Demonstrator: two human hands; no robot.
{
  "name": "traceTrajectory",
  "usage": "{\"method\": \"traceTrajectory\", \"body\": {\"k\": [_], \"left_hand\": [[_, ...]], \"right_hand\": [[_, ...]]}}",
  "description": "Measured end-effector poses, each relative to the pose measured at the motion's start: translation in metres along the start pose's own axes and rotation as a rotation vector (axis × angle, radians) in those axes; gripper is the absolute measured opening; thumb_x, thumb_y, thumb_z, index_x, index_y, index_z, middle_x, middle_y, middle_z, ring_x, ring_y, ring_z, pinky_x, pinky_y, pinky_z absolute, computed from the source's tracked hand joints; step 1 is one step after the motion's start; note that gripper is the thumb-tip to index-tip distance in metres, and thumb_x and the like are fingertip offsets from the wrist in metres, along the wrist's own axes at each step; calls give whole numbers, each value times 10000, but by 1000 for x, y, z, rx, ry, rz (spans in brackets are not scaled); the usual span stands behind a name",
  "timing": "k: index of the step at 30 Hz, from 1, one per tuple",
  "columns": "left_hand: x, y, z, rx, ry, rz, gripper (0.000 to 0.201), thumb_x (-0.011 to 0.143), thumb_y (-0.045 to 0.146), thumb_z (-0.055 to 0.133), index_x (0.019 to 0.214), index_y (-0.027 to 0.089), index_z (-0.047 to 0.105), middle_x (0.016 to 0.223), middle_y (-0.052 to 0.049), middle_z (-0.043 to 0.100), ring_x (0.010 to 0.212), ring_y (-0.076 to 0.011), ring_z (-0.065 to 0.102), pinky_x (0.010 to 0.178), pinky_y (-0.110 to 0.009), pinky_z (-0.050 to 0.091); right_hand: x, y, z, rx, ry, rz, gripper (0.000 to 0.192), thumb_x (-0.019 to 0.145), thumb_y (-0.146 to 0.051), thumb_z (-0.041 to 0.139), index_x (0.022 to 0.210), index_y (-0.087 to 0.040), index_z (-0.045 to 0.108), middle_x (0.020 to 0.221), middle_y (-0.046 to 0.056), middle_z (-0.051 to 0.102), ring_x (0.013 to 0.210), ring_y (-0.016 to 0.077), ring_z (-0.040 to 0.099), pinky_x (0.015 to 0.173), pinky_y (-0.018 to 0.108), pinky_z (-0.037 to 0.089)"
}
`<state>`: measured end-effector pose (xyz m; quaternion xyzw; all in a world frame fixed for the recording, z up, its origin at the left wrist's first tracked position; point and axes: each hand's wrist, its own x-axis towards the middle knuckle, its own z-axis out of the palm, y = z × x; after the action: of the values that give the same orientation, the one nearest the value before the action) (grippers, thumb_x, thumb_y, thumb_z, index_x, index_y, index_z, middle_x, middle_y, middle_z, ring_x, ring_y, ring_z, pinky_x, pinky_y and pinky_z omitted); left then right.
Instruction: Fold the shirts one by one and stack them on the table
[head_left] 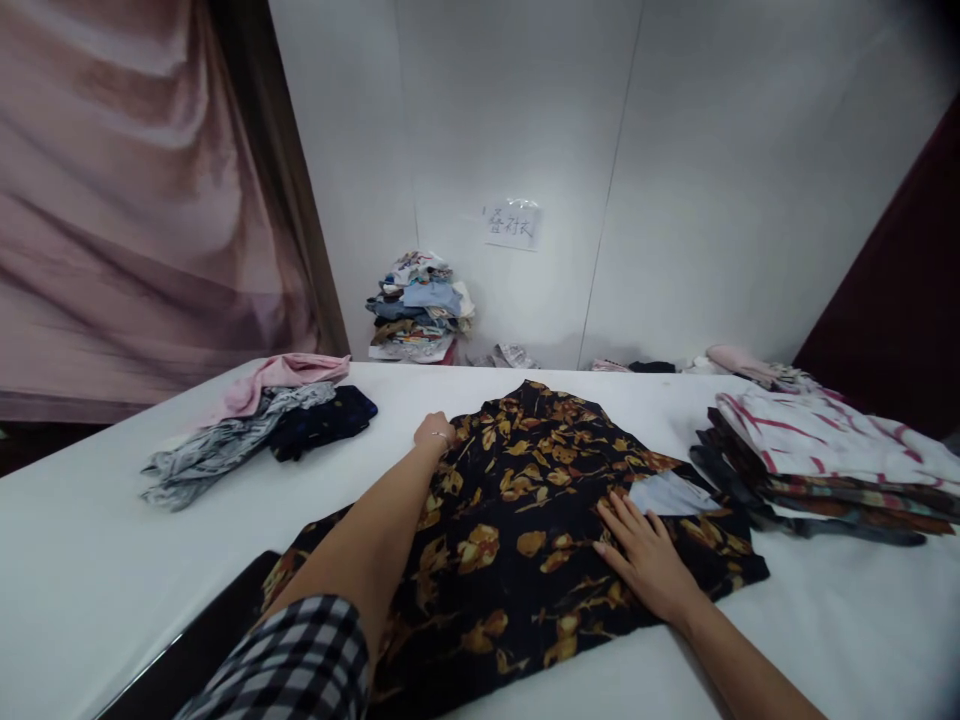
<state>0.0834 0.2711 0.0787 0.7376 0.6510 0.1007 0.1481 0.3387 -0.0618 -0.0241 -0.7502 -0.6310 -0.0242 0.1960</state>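
A black shirt (517,540) with a gold-brown flower print lies spread on the white table, its collar end pointing away from me. My left hand (435,432) is closed at the shirt's far left edge, near the shoulder, and appears to pinch the cloth; its fingertips are hidden. My right hand (651,560) rests flat on the right side of the shirt, fingers stretched out. Just beyond those fingers shows a pale grey-blue patch (671,494); I cannot tell whether it is cloth or bare table. My left forearm covers part of the shirt's left side.
A folded clothes stack (847,440), white and red on top, stands at the right. Pink cloth (289,375), grey cloth (217,450) and navy cloth (322,420) lie left. A tall clothes pile (420,310) stands behind the white table (67,540). A black flat object (195,640) lies front left.
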Motion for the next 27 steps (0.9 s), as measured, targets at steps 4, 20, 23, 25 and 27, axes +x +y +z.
{"method": "traceTrajectory", "body": {"k": [4, 20, 23, 25, 27], "left_hand": [[17, 25, -47, -123, 176, 16, 261, 924, 307, 543, 1080, 127, 648, 1064, -158, 699, 992, -259, 669, 803, -363, 519], [-149, 113, -114, -142, 268, 1137, 326, 853, 105, 450, 1081, 259, 625, 1016, -18, 729, 922, -191, 658, 799, -307, 488], [-188, 77, -67, 113, 112, 1359, 287, 815, 110, 520, 1031, 263, 630, 1003, -33, 731, 911, -215, 659, 731, -315, 478], [-205, 45, -32, 237, -22, 1512, 257, 776, 97, 554, 959, 262, 625, 835, -31, 722, 810, -216, 651, 673, -325, 452], [-214, 14, 1, 181, -114, 1639, 253, 763, 146, 590, 985, 266, 606, 780, -38, 704, 802, -223, 634, 691, -345, 447]], "right_hand": [[1, -5, -4, 62, -16, 33, 551, 911, -609, 469, 1423, -408, 494, 1545, 16, 386, 1439, 347, 310, 1163, 657, 263], [84, -54, -93, 817, 148, 173, 858, 776, -428, 672, 1532, -249, 309, 1415, 127, 558, 1297, 277, 534, 1075, 466, 428], [119, -66, -107, 969, 152, 296, 668, 786, -387, 661, 1405, -206, 488, 1196, 120, 692, 1039, 247, 678, 857, 389, 559], [132, -67, -106, 974, 113, 378, 455, 794, -350, 650, 1218, -187, 626, 1044, 94, 732, 897, 210, 700, 735, 322, 568], [138, -66, -98, 924, 79, 412, 280, 788, -300, 649, 1040, -183, 685, 915, 63, 736, 803, 178, 690, 660, 272, 549]]}}
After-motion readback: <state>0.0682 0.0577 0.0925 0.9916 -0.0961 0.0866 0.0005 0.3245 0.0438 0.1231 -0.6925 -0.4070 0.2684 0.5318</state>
